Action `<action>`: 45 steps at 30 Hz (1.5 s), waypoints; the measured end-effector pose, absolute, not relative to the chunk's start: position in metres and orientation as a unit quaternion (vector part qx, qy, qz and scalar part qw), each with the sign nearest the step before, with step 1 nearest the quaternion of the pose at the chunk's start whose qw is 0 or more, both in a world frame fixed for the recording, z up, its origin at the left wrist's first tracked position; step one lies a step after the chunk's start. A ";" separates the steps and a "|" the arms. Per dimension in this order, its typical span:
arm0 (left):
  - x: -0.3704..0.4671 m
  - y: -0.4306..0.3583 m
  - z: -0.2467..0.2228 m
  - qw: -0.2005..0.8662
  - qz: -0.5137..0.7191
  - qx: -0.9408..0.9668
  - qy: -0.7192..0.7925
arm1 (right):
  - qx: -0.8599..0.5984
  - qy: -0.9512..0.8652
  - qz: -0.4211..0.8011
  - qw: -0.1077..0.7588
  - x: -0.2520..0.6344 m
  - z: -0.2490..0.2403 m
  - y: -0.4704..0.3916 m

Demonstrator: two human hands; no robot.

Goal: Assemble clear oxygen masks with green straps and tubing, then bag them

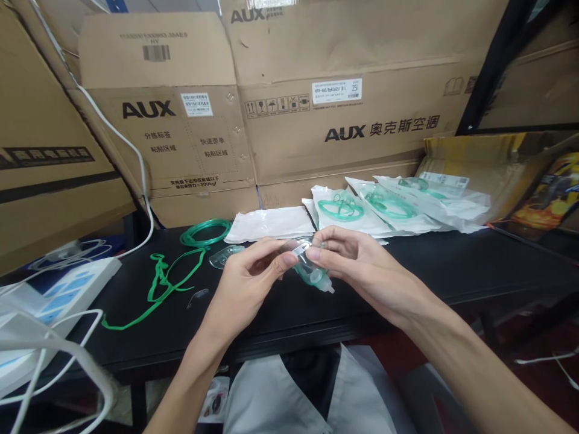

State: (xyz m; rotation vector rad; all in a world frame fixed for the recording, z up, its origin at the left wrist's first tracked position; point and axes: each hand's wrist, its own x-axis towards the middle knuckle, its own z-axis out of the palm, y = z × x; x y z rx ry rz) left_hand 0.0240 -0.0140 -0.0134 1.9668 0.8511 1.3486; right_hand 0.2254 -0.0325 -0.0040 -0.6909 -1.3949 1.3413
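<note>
Over the front part of the black table [271,313], my hands hold a clear, green-tinted oxygen mask [312,275] between them. My left hand [260,262] pinches one side of it with thumb and fingers. At the other side, my right hand [350,253] grips close to a small metal nose strip [301,248]. The mask's whitish connector points down and to the right. Behind my left hand lies another clear mask [222,257], partly covered. Nearby are a coil of green tubing [205,233], a tangled green elastic strap [165,292] and a small clear piece [199,296].
Several packets with green tubing [344,208] lie along the back right, beside a flat white packet [271,224]. Large cardboard boxes [289,132] wall off the back. A white power strip [67,301] and white cables [58,343] occupy the left.
</note>
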 end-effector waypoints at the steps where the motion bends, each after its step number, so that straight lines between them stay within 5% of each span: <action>1: 0.024 -0.014 -0.014 0.299 0.512 0.740 0.317 | -0.286 -0.585 0.552 0.520 0.225 -0.004 -0.033; 17: 0.021 -0.016 -0.013 0.259 0.546 0.734 0.311 | -0.321 -0.618 0.407 0.591 0.212 -0.001 -0.045; 45: 0.011 -0.023 -0.002 0.267 0.456 0.761 0.376 | -0.310 -0.687 0.412 0.512 0.233 0.003 -0.039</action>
